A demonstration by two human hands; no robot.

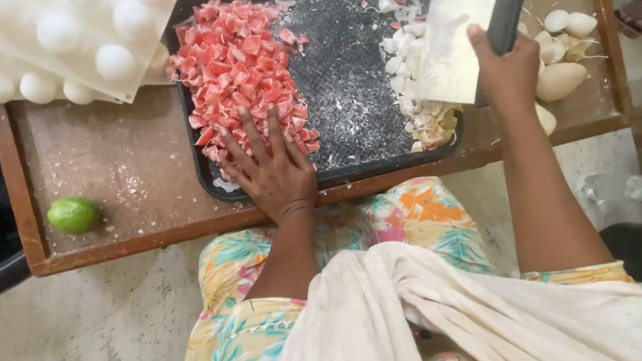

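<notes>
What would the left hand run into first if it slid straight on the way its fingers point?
The left hand lies flat at the near edge of the black tray, fingers pointing away from the person. Straight ahead is the heap of pink cubes, which the fingertips already seem to touch.

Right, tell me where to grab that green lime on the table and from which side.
Take the lime across its round middle, from above. It lies alone on bare table, left of the black tray, so fingers can close on both sides; it may roll.
</notes>
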